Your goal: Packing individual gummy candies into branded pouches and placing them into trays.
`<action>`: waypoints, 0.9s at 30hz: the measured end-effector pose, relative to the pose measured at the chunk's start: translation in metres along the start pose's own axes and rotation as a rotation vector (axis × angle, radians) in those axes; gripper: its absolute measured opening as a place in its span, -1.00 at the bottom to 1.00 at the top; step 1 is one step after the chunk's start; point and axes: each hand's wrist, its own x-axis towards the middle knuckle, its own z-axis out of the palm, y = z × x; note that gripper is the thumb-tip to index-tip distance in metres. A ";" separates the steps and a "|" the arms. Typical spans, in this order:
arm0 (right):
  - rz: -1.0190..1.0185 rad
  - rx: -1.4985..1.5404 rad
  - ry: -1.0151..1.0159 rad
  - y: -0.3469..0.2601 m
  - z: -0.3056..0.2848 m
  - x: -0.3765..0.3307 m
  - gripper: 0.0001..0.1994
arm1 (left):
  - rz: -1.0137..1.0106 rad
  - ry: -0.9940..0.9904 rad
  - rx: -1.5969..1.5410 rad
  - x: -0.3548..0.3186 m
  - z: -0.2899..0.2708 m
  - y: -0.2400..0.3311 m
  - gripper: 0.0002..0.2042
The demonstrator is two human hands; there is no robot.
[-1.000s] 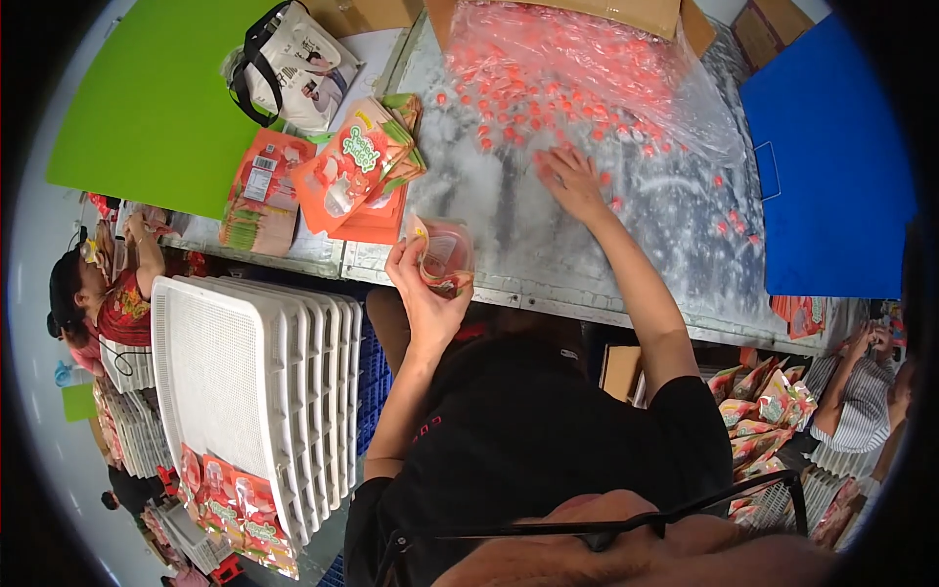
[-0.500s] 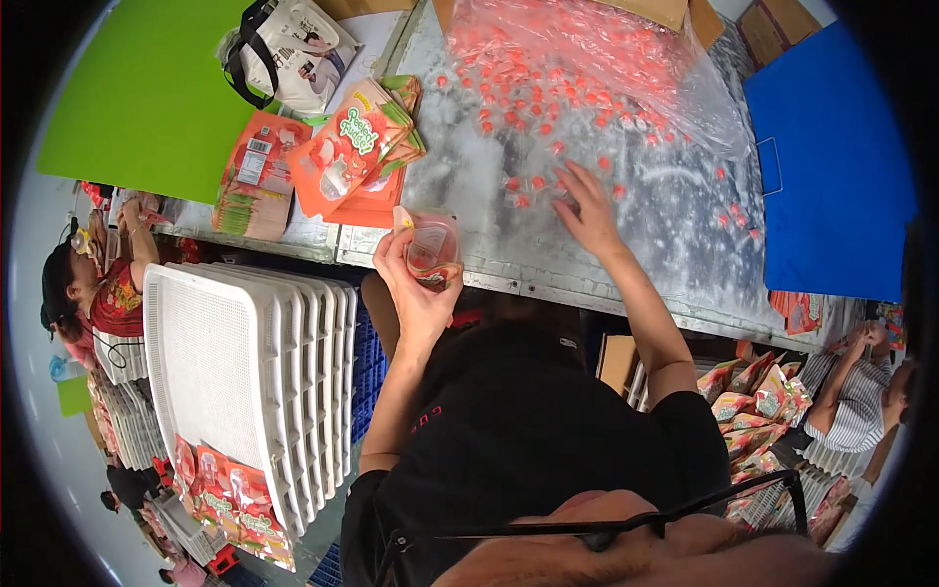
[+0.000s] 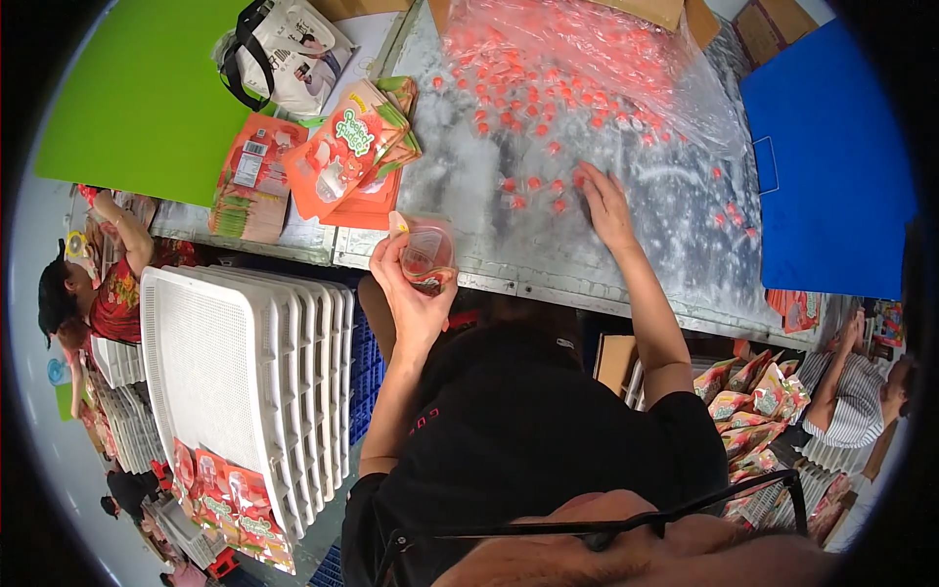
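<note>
My left hand [image 3: 404,293] is closed round an orange-red snack pouch [image 3: 426,250], held up at the table's near edge; the pouch has a see-through window. My right hand [image 3: 611,215] lies low over the metal table [image 3: 469,230], its fingers stretched out. One small red wrapped candy [image 3: 579,179] is at its fingertips. Just left of it sits a loose group of several more candies [image 3: 533,183]. Farther back, many such candies [image 3: 543,98] spill from a clear plastic bag [image 3: 699,103].
Flat pouches [image 3: 342,157] are stacked at the left, beside a white tote bag [image 3: 293,59]. A blue bin [image 3: 831,166] stands on the right. Stacked white trays [image 3: 201,342] rise at my left, with filled pouches [image 3: 230,494] on top. Co-workers are at both sides.
My right hand has moved right and round behind two candies, which now lie farther left beside the small group. The left hand keeps hold of the pouch.
</note>
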 end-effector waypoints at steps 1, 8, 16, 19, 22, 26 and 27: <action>0.002 0.000 0.001 -0.004 -0.001 0.001 -0.62 | 0.000 -0.002 0.000 0.000 0.000 0.000 -0.23; -0.107 0.129 0.124 -0.010 0.017 -0.001 -0.63 | 0.000 0.000 0.009 0.000 -0.001 0.000 -0.23; -0.338 -0.233 0.014 -0.003 0.038 -0.017 -0.51 | -0.027 -0.001 -0.004 -0.002 -0.002 0.000 -0.23; -0.328 -0.195 0.024 -0.014 0.038 -0.016 -0.46 | -0.018 0.006 0.010 -0.001 -0.003 -0.002 -0.23; -0.371 -0.314 0.042 -0.047 0.044 -0.007 -0.43 | 0.016 0.001 0.043 0.000 -0.001 -0.001 -0.23; -0.482 -0.356 -0.066 -0.054 0.055 0.008 -0.44 | 0.078 -0.028 0.028 0.004 0.004 0.007 -0.19; -0.523 -0.344 -0.090 -0.054 0.060 0.010 -0.47 | 0.078 -0.041 0.032 0.004 0.002 0.008 -0.17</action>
